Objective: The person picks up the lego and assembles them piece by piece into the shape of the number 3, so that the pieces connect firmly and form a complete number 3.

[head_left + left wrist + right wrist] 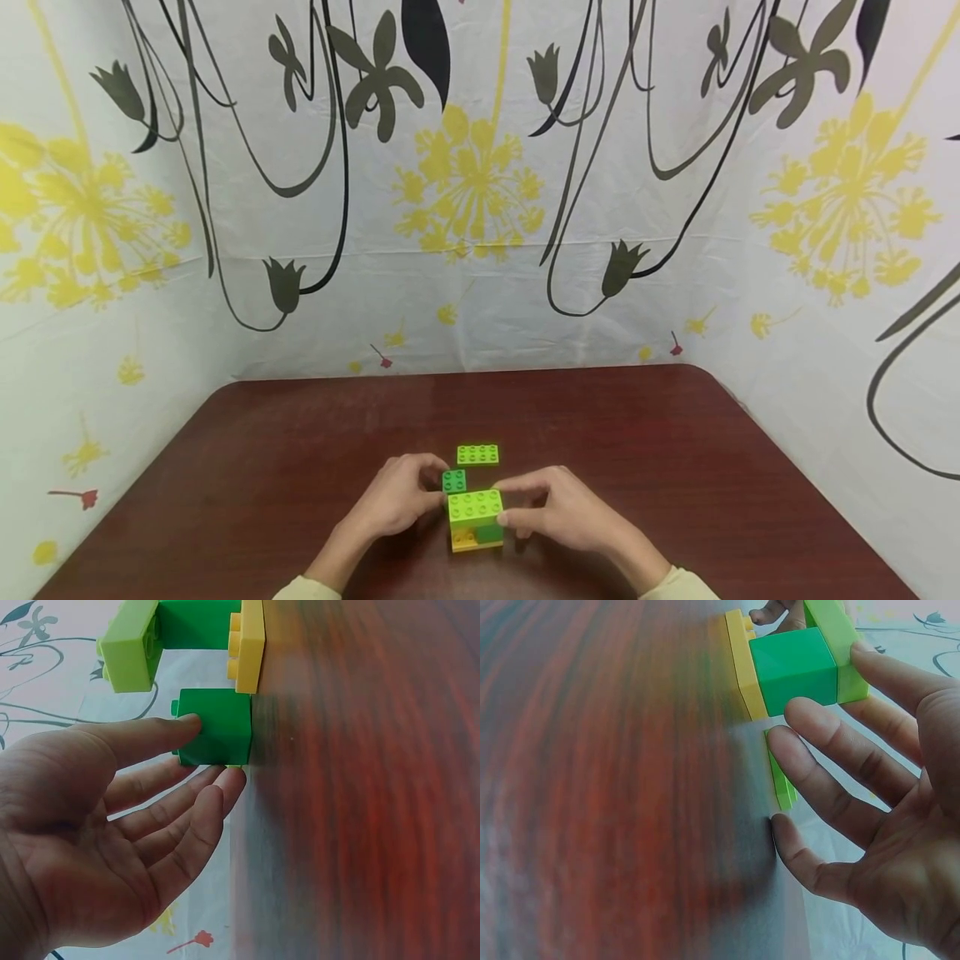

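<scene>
A small stack of toy building bricks stands near the table's front: a yellow brick (465, 539) at the bottom, a green brick (793, 671) on its right half, and a lime brick (475, 507) on top. A gap shows under the lime brick's left half. My right hand (558, 510) pinches the lime brick's right end between thumb and forefinger, its other fingers spread below. Just behind the stack, a loose green square brick (215, 726) rests on the table. My left hand (401, 497) holds it, thumb on the near side and fingers on the far side.
A flat lime brick (477, 454) lies on the dark brown table (337, 425) beyond the green square one. White cloth (465, 333) with flower prints hangs behind the table and along both sides.
</scene>
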The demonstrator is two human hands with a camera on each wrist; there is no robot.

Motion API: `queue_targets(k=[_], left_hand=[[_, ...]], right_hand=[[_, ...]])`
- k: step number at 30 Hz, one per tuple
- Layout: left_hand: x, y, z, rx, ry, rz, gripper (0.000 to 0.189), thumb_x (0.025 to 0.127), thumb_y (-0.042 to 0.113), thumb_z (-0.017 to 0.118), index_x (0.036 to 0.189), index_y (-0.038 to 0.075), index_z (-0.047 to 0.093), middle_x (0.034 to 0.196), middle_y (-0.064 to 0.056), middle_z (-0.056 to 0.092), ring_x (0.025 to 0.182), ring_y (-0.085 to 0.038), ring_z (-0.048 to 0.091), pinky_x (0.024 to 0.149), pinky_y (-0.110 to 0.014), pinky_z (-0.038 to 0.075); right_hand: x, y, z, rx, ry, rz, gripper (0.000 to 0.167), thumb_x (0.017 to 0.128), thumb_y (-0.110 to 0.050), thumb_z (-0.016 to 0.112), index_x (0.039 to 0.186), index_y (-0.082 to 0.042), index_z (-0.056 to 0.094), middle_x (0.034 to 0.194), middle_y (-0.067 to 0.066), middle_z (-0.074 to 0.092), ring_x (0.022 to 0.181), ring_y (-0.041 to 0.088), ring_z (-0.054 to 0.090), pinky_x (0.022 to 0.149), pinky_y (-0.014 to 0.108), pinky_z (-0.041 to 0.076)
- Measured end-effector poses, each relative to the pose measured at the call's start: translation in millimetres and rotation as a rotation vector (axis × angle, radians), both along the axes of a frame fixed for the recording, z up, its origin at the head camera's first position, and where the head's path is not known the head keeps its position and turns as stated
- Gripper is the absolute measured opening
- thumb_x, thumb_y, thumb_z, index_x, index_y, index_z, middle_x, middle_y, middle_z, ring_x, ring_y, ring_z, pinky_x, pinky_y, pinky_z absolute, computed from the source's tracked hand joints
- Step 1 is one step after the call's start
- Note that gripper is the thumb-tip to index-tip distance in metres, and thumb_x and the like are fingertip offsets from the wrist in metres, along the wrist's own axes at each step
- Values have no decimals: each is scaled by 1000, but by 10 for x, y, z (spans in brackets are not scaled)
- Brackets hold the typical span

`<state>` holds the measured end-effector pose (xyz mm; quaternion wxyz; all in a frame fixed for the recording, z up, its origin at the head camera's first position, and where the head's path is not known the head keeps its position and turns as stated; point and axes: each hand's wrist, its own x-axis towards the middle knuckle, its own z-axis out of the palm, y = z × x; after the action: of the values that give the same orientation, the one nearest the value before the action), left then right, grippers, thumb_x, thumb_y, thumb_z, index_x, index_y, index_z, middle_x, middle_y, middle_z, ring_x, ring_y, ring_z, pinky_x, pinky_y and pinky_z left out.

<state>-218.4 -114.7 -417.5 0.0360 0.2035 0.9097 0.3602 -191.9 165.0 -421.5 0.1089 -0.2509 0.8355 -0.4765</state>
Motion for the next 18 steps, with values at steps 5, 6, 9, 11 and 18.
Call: queue_targets(k=[5, 6, 9, 11, 18], left_hand=[[-7, -13, 8, 19, -10, 4, 31, 89, 14, 83, 118, 6, 75, 102, -3, 77, 90, -18, 71, 74, -38, 58], [-8, -16, 11, 22, -12, 6, 31, 89, 14, 83, 118, 6, 75, 102, -3, 77, 90, -18, 72, 74, -38, 58], [-4, -20, 32, 35, -21, 10, 31, 90, 15, 82, 118, 6, 75, 102, -4, 78, 87, -15, 72, 73, -36, 58], [3, -23, 51, 53, -34, 12, 31, 91, 16, 82, 119, 6, 75, 102, -6, 78, 82, -13, 72, 71, -35, 58], [46, -26, 119, 118, -49, 35, 33, 90, 18, 84, 118, 4, 74, 102, -9, 78, 73, -11, 70, 65, -32, 56]], right_hand=[[1, -2, 7, 4, 4, 4, 39, 96, -32, 80, 131, -18, 75, 99, -1, 81, 71, 16, 75, 65, 25, 54], [1, -2, 9, 4, 4, 4, 39, 96, -33, 80, 131, -18, 75, 100, -1, 82, 72, 16, 75, 65, 25, 54], [2, -1, 9, 4, 2, 4, 39, 96, -33, 80, 131, -18, 75, 101, -1, 82, 73, 17, 76, 66, 25, 55], [2, -2, 8, 6, 3, 6, 39, 96, -33, 79, 131, -18, 75, 99, -2, 82, 73, 18, 76, 66, 25, 54], [4, -2, 3, 12, 5, 7, 39, 96, -33, 79, 132, -18, 75, 91, -4, 81, 73, 17, 76, 66, 25, 53]])
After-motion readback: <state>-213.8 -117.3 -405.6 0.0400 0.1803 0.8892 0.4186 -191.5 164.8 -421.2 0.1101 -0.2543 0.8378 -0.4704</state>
